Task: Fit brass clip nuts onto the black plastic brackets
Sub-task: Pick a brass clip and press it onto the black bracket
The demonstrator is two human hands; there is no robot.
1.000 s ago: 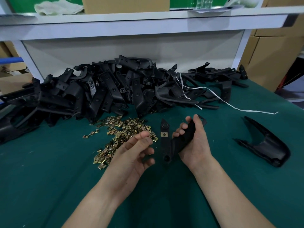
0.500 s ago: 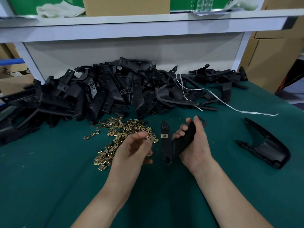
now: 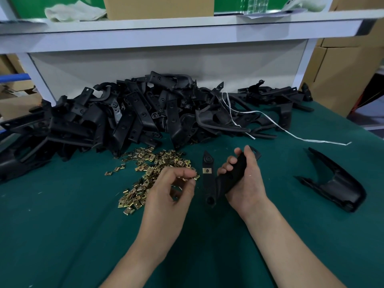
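The right hand (image 3: 247, 183) curls its fingers round a black plastic bracket (image 3: 218, 185) over the green mat (image 3: 62, 235), with a fitted clip nut (image 3: 207, 170) seated on the bracket's narrow arm. The left hand (image 3: 168, 196) pinches a second clip nut (image 3: 195, 177) between thumb and fingertips just beside that arm. Loose brass clip nuts (image 3: 149, 173) lie heaped on the mat in front of a pile of brackets (image 3: 135, 117), a lone black moulding (image 3: 336, 183) lies well apart at the right, and the cardboard box (image 3: 158, 7) on the shelf (image 3: 187, 30) hides its contents
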